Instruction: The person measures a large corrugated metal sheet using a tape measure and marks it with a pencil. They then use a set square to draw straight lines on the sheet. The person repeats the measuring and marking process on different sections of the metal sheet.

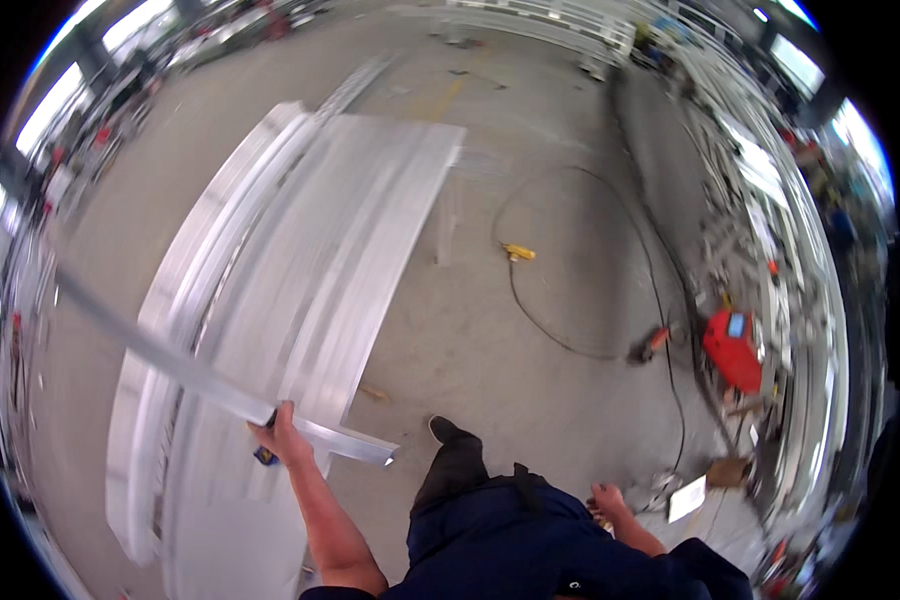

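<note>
1. Metal bar (175,365), long and silver, lies crosswise over the pale metal panels (335,230). One end juts past their right edge near my end; the other, blurred, reaches out beyond their left edge. I can't tell whether it touches them.
2. The left hand (285,438) is clamped around the bar, nearer its right end, above the panels.
3. The right hand (607,500) hangs by the person's side, well apart from the left, fingers curled; I can't make out whether they hold anything.
4. On the panels, just beside the left hand, sits a small blue object (265,456), partly hidden.
5. The person's dark shoe (447,429) is on the grey floor (430,330), near the panels' right edge.
6. Farther right, a dark cable (553,334) loops over the floor, with a yellow connector (518,252) on it.
7. Near the right-hand clutter are an orange-and-dark tool (656,342) and a red mask-like thing (733,352) with a bluish window.
8. Close to the right hand lies a white rectangular sheet (687,499).
</note>
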Tool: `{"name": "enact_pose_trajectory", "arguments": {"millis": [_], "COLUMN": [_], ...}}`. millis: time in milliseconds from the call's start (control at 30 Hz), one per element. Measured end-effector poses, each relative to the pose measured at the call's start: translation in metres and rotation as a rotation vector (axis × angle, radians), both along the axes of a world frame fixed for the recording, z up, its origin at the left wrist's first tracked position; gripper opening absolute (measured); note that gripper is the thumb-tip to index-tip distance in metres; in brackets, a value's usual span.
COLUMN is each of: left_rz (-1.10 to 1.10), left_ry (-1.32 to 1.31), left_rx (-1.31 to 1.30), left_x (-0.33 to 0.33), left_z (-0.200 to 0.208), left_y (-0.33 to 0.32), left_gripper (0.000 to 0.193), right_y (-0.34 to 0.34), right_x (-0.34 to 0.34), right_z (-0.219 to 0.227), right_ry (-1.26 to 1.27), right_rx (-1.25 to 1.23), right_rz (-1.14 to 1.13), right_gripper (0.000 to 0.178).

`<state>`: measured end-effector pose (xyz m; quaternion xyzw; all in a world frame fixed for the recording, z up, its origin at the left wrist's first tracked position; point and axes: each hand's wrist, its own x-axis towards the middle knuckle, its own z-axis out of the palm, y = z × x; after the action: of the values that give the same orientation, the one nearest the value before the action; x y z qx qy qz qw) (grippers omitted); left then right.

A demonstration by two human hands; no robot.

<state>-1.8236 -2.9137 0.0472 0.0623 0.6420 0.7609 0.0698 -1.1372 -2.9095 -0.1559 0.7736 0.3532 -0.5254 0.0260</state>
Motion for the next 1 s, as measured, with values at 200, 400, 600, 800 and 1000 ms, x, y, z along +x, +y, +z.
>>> {"name": "enact_pose_trajectory", "arguments": {"millis": [200, 400, 600, 800, 1000], "left_rz": [-0.015, -0.047, 0.16, 0.392, 0.579], "left_ry": [0.027, -0.181, -0.205, -0.367, -0.456], "left_rx": [-0.459, -0.68, -0.806, -0.91, -0.764], "left_x": [0.008, 0.088, 0.21, 0.315, 0.331], "left_z": [-0.007, -0.039, -0.02, -0.018, -0.06], "left_y": [-0.024, -0.097, -0.14, -0.19, -0.236], "left_gripper": [0.048, 0.042, 0.046, 0.052, 0.044], "right_y": [0.129, 0.311, 0.374, 0.374, 0.311], "right_x": [-0.021, -0.117, -0.212, -0.295, -0.372], "right_z": [0.059, 0.027, 0.014, 0.01, 0.025], "right_ry": [0.011, 0.236, 0.225, 0.2, 0.205], "right_rx": [-0.003, 0.18, 0.051, 0.016, -0.044], "right_rz": [0.096, 0.254, 0.637, 0.951, 1.232], "right_gripper": [0.042, 0.039, 0.037, 0.033, 0.035]}}
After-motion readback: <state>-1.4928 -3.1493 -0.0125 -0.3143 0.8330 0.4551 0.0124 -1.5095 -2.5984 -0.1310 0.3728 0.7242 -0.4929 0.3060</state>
